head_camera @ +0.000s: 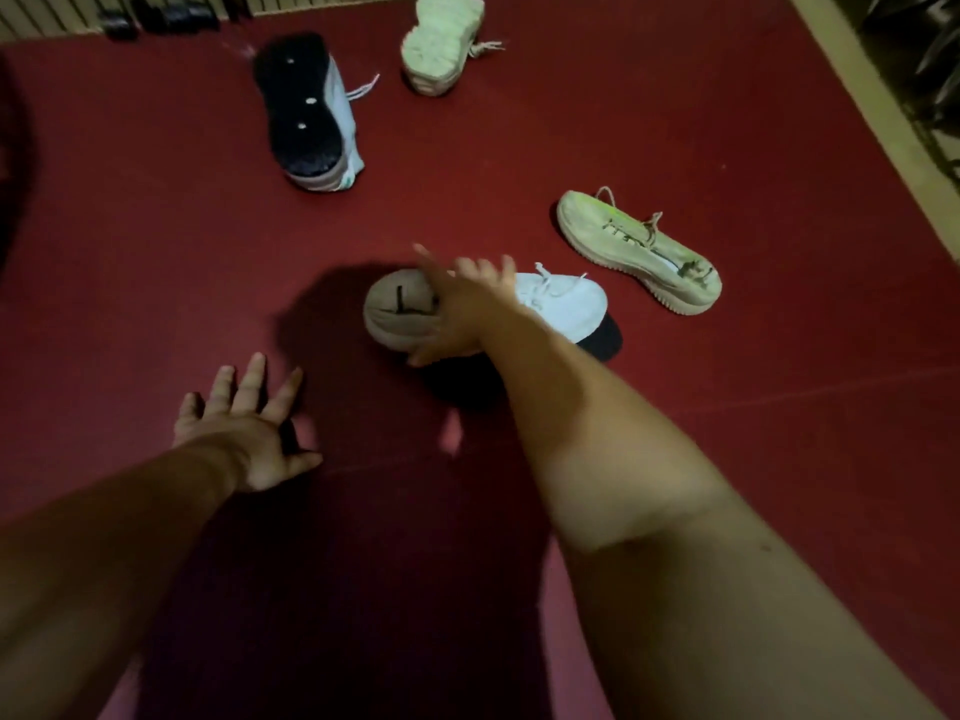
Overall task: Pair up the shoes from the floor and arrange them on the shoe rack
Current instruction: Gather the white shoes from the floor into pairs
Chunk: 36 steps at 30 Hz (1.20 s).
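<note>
The white sneaker (561,304) lies on the red carpet (156,252) just ahead. I judge it light, with a soft upper and a stiff sole, so I would take it at the heel collar. My right hand (457,314) is over it, grip spread and not closed. The left hand (244,423) is spread too. Its likely mate (306,111) lies farther off.

Dim warm indoor light, heavy dark shadow on the red floor (727,459) below the arms, motion-blurred fingertips, wide-angle bending at edges
</note>
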### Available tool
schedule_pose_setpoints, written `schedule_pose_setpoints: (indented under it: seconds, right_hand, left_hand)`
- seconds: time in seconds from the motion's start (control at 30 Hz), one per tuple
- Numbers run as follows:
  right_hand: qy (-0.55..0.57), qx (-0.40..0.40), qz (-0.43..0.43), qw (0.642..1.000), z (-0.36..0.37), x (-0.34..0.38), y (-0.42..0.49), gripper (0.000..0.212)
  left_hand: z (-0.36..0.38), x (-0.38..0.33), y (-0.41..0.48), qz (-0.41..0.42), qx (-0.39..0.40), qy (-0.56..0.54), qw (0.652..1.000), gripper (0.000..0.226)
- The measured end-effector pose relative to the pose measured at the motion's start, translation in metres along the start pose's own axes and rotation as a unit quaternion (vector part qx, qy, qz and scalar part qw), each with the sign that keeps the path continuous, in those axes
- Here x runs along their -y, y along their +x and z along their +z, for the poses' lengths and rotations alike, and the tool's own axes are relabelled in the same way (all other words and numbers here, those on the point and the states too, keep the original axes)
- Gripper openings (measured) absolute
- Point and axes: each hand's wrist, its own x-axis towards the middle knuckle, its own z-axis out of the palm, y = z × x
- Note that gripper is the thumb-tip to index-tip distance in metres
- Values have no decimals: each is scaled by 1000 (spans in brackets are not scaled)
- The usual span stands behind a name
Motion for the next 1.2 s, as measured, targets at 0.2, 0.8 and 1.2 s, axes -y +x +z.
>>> schedule_pose_setpoints:
  seconds: [0.2, 0.8, 1.2]
  right_hand:
    - [-74, 15, -11, 997, -13, 22, -13, 111]
    - [299, 103, 63, 946, 41, 296, 6, 149]
    - [271, 56, 5, 961, 26, 297, -25, 95]
  left_hand:
    - [13, 39, -19, 39, 10, 6, 999, 90]
    - [119, 204, -131, -124, -112, -21, 986, 72]
    - [135, 194, -142, -75, -186, -102, 974, 66]
